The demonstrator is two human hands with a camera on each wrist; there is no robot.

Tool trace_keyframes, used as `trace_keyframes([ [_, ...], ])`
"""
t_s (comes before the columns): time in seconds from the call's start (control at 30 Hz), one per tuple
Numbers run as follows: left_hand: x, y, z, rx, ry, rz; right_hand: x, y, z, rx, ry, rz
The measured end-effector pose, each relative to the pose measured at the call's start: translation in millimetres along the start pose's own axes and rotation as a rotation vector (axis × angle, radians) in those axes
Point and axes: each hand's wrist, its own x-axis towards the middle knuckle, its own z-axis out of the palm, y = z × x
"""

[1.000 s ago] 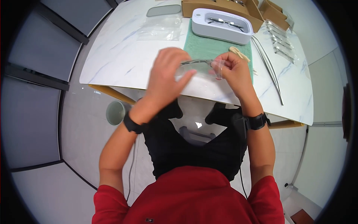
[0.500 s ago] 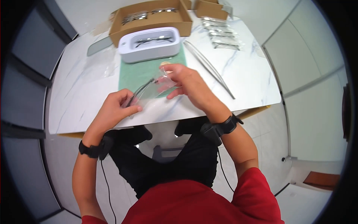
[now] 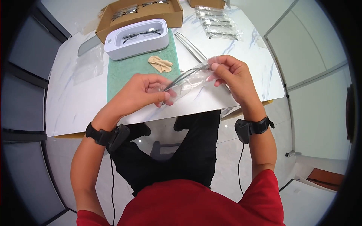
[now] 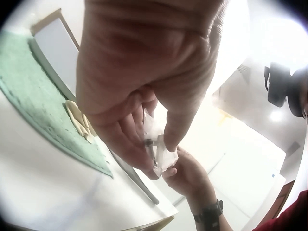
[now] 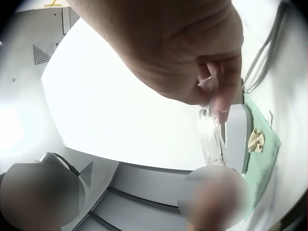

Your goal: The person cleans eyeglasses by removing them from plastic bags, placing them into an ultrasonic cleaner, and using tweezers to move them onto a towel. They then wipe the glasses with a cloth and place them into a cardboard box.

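Note:
Both hands hold a clear plastic bag (image 3: 194, 83) with a pair of dark-framed glasses (image 3: 183, 78) inside, above the table's front edge. My left hand (image 3: 135, 94) pinches the lower left end, thumb on the near side. At the upper right end, my right hand (image 3: 235, 77) grips the plastic between thumb and curled fingers. In the left wrist view, part of the frame (image 4: 152, 143) shows through the bag between thumb and fingers. The right wrist view shows crinkled plastic (image 5: 209, 132) hanging below the right fingers.
A white ultrasonic cleaner (image 3: 137, 44) with glasses in it stands on a green mat (image 3: 126, 73), near a beige cloth (image 3: 160, 64). Behind is a cardboard box (image 3: 175, 17) of glasses. Bagged glasses (image 3: 218, 24) lie at right, flat plastic bags (image 3: 88, 67) at left.
The bagged glasses have moved right relative to the mat, uncovering the beige cloth. My right fingers, more spread half a second ago, now grip the bag's end. The head view has shifted too.

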Motion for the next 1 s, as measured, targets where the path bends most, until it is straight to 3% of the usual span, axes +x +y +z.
trace_keyframes([
  [0.23,6.6,-0.6,8.4,0.041,0.041,0.007,2.9,5.2,-11.5,-0.054,-0.055,0.005],
  [0.33,2.2,4.4,21.1,0.293,0.231,0.106,11.6,5.3,-36.1,-0.053,0.021,-0.046],
  [0.43,-5.8,12.4,40.4,0.812,0.362,0.497,31.7,4.7,-76.9,-0.081,0.167,-0.026],
  [0.5,-13.7,25.2,62.8,1.116,0.398,0.643,56.1,12.9,-114.6,-0.109,0.235,0.002],
  [0.57,-20.1,50.4,88.6,1.222,0.187,0.635,81.6,23.0,-151.1,-0.177,0.286,0.049],
  [0.6,-17.6,51.6,105.2,1.158,0.245,0.873,92.8,26.3,-163.9,-0.226,0.309,0.070],
  [0.67,-21.1,58.9,143.5,1.018,0.337,0.990,111.0,36.7,-184.2,-0.242,0.332,0.103],
  [0.7,-33.1,74.4,157.2,1.009,0.283,0.948,115.9,39.8,-189.8,-0.254,0.340,0.112],
  [0.87,-55.7,89.9,200.8,0.692,0.323,0.974,137.1,55.3,-206.4,-0.362,0.368,0.144],
  [1.0,-49.6,83.4,215.1,0.593,0.466,0.995,139.8,54.4,-201.6,-0.560,0.449,0.094],
])
